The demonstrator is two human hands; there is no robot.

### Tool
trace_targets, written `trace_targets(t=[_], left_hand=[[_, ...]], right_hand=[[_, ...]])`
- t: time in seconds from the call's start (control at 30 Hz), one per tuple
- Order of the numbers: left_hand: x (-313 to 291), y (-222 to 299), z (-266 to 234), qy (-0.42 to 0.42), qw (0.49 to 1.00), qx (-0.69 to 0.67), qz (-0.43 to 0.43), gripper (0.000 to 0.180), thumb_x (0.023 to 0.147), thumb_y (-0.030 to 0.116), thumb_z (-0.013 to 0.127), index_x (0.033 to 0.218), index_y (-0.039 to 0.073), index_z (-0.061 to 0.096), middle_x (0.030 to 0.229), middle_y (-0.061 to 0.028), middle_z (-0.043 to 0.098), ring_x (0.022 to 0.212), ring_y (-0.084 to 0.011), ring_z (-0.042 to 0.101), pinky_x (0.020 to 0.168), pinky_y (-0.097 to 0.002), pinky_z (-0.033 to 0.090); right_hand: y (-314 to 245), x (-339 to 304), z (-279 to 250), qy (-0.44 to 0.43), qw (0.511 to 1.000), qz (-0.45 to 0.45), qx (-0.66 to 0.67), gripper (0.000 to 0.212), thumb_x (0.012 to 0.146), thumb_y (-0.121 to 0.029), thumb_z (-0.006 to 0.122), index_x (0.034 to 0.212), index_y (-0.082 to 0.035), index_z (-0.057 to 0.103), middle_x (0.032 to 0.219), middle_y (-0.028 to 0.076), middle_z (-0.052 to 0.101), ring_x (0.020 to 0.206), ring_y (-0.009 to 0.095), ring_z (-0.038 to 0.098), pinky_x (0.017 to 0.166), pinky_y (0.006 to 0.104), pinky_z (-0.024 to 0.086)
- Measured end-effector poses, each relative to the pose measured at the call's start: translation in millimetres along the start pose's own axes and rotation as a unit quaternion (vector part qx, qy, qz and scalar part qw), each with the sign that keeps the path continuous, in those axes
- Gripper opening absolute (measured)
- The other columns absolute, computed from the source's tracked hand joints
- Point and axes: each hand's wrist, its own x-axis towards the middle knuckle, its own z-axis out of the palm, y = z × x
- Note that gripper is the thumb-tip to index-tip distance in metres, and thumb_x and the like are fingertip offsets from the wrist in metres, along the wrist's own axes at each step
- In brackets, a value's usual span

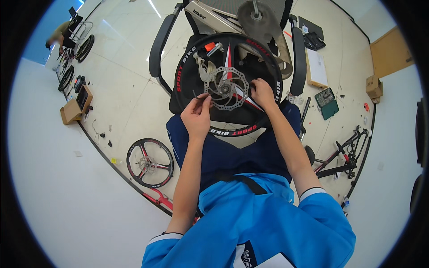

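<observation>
A black bicycle wheel (179,73) with red and white spokes lies flat across the seat of an office chair in front of me. At its middle sits a silver brake disc (244,79) with holes around its edge. My left hand (197,115) is at the disc's lower left, its fingertips pinched around a thin dark rod (195,94); whether it is a hex key I cannot tell. My right hand (262,94) is beside the disc's right edge, over the wheel, with its fingers curled together. What those fingers hold, if anything, is hidden.
Chair armrests (161,47) flank the wheel, and a pale bike frame (210,17) lies behind it. A second wheel (149,163) is on the floor at left. At right lie a green case (329,109) and a black frame (342,156). Another person (60,35) works far left.
</observation>
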Motion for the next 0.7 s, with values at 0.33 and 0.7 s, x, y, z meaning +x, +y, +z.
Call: trace_targets(t=[0.33,0.7], left_hand=[[-11,-18,0,0.018,1.0,0.005,-0.003,0.014,0.097,0.001,0.069,0.109,-0.007,0.072,0.098,-0.0075,0.074,0.091,-0.0114,0.07,0.084,-0.0249,0.057],[31,-34,32,0.02,0.994,0.042,0.096,0.012,0.093,0.004,0.072,0.102,-0.004,0.076,0.077,0.0007,0.069,0.07,-0.001,0.059,0.062,-0.0182,0.046]], right_hand=[[-54,-16,-42,0.095,0.977,0.037,0.188,0.012,0.088,-0.006,0.069,0.098,0.0,0.073,0.093,0.014,0.07,0.08,0.027,0.07,0.072,0.0354,0.055],[-115,-70,-29,0.067,0.941,0.045,0.328,0.01,0.087,-0.005,0.072,0.094,0.001,0.072,0.083,0.01,0.071,0.069,0.018,0.069,0.065,0.0289,0.053]])
